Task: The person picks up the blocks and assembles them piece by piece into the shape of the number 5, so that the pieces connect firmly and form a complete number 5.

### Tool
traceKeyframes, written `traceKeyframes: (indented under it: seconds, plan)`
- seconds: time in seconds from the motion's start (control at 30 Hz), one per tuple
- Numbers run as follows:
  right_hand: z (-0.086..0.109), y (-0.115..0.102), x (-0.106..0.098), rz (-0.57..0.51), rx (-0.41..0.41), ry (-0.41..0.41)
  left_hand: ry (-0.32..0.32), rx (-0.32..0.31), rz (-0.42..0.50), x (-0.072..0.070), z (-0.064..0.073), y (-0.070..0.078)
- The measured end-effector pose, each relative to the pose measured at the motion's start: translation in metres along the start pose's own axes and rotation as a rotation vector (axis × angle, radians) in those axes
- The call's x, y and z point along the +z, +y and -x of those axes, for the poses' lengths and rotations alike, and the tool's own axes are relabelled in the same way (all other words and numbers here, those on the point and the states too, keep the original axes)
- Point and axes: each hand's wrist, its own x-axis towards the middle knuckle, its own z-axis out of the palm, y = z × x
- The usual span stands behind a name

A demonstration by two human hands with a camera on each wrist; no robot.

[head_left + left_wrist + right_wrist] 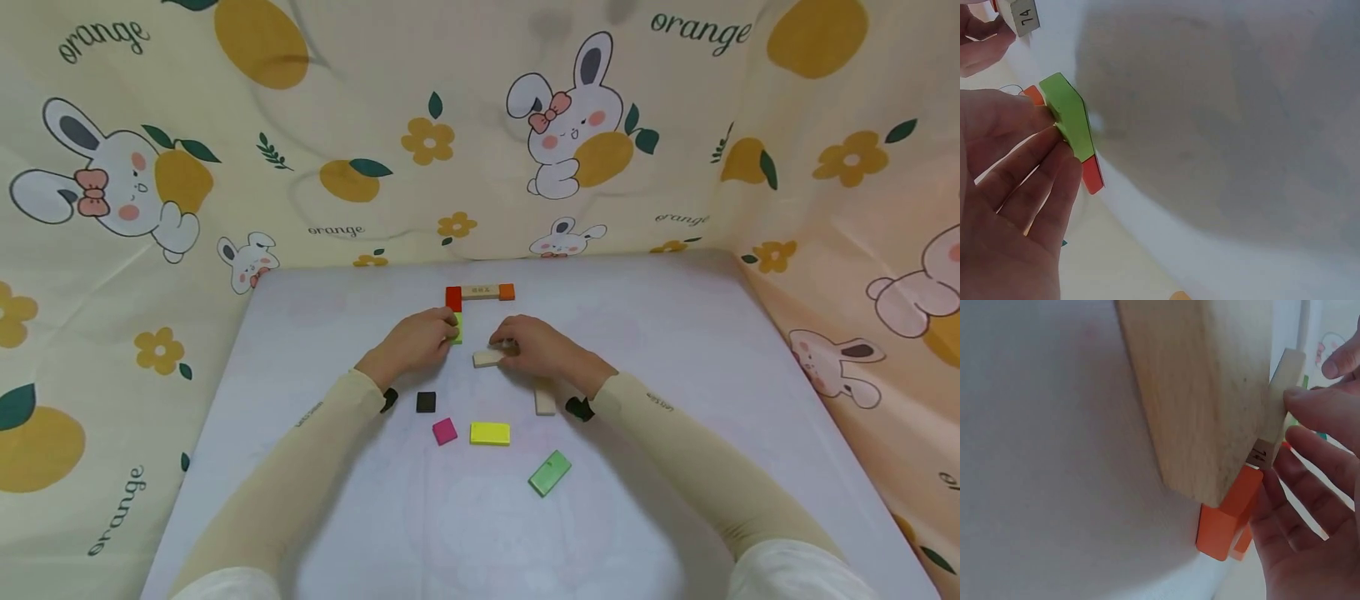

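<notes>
My left hand [420, 340] holds a lime green block [1072, 119] by thumb and fingertips at one side; the red block [453, 298] adjoins its far end. A wooden block [487, 358], marked with black characters at one end in the right wrist view, is pinched by my right hand [536, 346]. Beyond both hands, another wooden block [480, 292] lies between the red block and an orange block [507, 292]. Looming large in the right wrist view is a wooden block [1197, 381] with an orange block [1229, 519] below it.
Nearer on the white table [300, 500] lie a black block [426, 402], a magenta block [445, 431], a yellow block [490, 433] and a green block [550, 473]. One wooden block [545, 398] is beside the right wrist. A printed cloth [480, 125] stands behind.
</notes>
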Motion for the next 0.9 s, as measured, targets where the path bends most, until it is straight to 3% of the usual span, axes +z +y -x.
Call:
traceKeyframes:
  seconds: [0.27, 0.5, 0.63, 0.9]
  plan:
    - [-0.002, 0.003, 0.001, 0.023, -0.020, -0.024, -0.008, -0.010, 0.027, 0.000, -0.001, 0.001]
    - [-0.011, 0.000, -0.002, -0.005, -0.024, 0.050, -0.012, -0.011, 0.017, 0.004, 0.001, -0.004]
    - [-0.019, 0.001, -0.003, 0.003, -0.028, 0.032, -0.032, -0.010, 0.022, 0.006, 0.003, -0.005]
    - [-0.032, 0.002, -0.012, 0.025, 0.008, 0.051, 0.005, 0.005, 0.031, 0.000, -0.001, -0.002]
